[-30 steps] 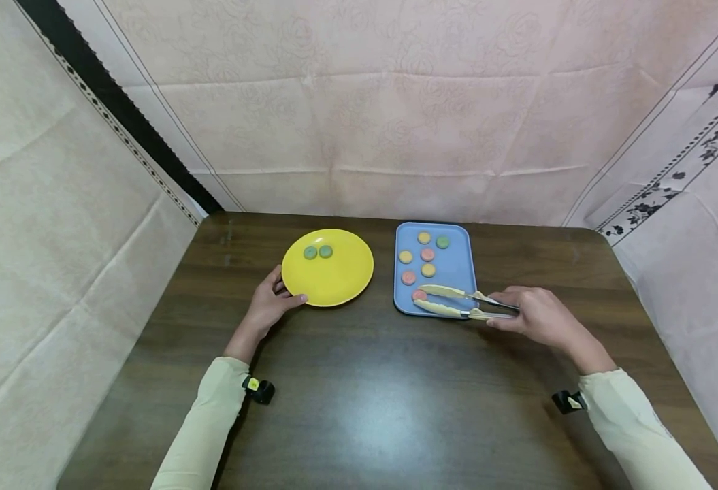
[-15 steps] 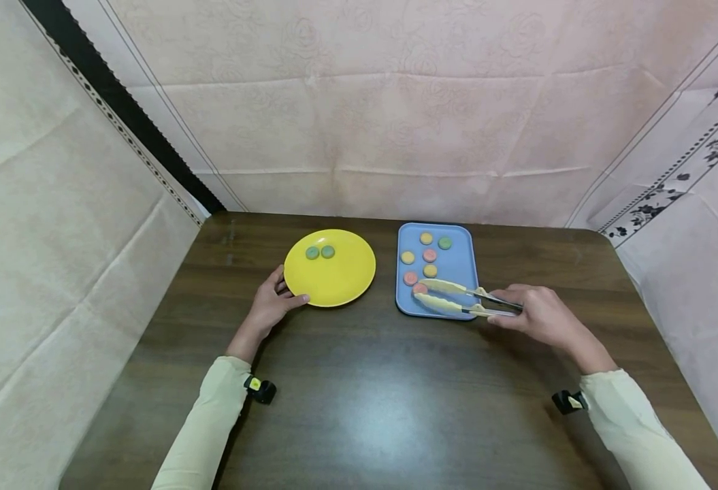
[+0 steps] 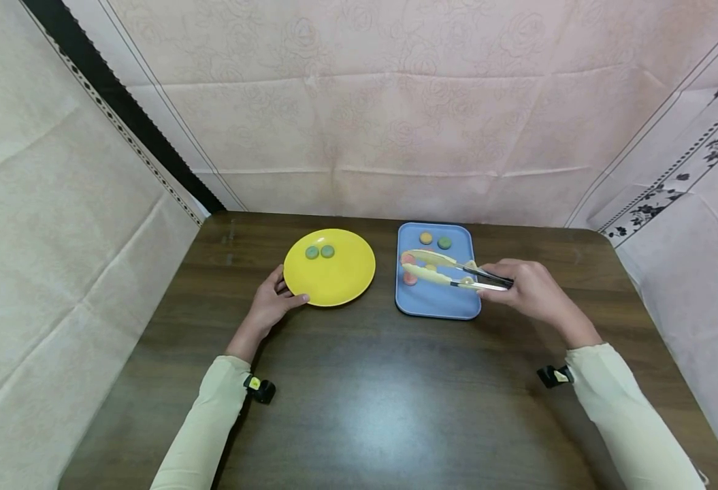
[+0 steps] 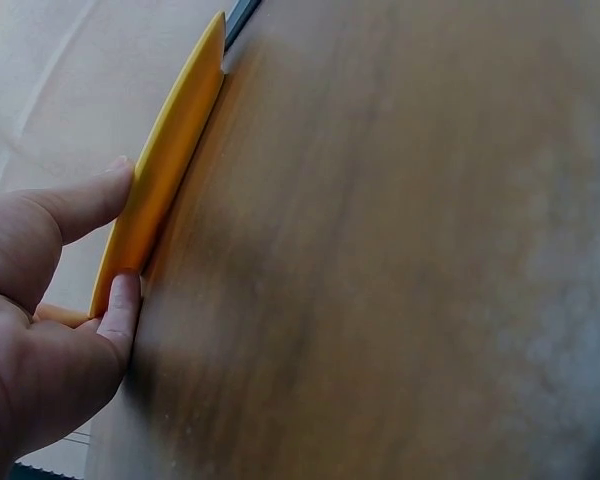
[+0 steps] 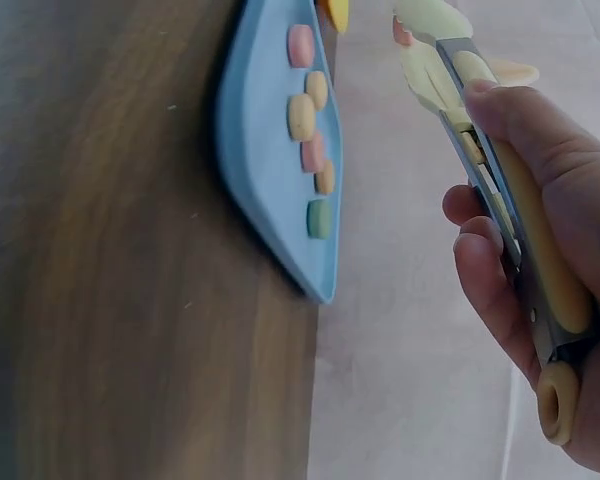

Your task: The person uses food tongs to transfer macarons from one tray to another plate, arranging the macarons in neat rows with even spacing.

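My left hand (image 3: 271, 301) grips the near left rim of a round yellow plate (image 3: 331, 282), thumb on top and fingertips underneath. Two green discs (image 3: 320, 252) lie side by side towards the plate's far edge. In my right hand (image 3: 527, 287) is a pair of kitchen tongs (image 5: 520, 190) with cream tips, held over the light blue tray (image 3: 435, 306). Between the tips shows a small pink disc (image 5: 402, 32), lifted above the tray. On the tray (image 5: 248, 150) lie several pink and yellow discs and one green disc (image 5: 319, 219); from the head the tongs partly cover them.
Plate and tray stand apart on a dark brown wooden table (image 3: 359, 388), near its far edge. Pale cloth (image 3: 359, 136) hangs behind the table and at both sides. Each wrist wears a small black camera (image 3: 260, 389).
The tongs have closed on the pink disc at the tray's near end and lifted it up and away from me. The left hand and plate stay in place.
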{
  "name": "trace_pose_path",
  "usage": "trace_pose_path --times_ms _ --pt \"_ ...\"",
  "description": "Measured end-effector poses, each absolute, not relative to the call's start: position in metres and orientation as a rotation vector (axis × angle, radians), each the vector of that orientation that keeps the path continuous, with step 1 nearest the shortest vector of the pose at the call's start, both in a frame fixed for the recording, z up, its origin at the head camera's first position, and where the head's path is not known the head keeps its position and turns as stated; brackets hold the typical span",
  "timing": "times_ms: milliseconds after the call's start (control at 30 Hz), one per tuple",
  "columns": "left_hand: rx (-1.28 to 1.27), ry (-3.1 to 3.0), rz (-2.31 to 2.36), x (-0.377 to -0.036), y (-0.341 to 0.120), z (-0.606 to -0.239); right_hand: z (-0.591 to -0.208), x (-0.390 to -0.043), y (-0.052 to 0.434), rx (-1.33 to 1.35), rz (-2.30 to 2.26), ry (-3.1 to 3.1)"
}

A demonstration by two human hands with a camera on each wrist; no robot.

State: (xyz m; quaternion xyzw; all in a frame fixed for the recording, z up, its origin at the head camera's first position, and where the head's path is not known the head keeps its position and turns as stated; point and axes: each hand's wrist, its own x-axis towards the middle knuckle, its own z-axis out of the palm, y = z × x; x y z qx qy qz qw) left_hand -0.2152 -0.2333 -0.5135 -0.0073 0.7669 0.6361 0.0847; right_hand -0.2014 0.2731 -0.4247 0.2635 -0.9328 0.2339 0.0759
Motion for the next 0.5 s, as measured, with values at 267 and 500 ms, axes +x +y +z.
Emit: trace_pose_path --times_ms 267,500 --pt "-0.045 2.295 1.900 -0.215 -0.234 -0.514 -0.416 -0.223 0.254 0.758 0.730 -2.816" --pt "-0.043 2.255 1.904 -0.212 -0.232 -0.504 -0.417 -0.240 0.238 0.748 0.796 -2.846"
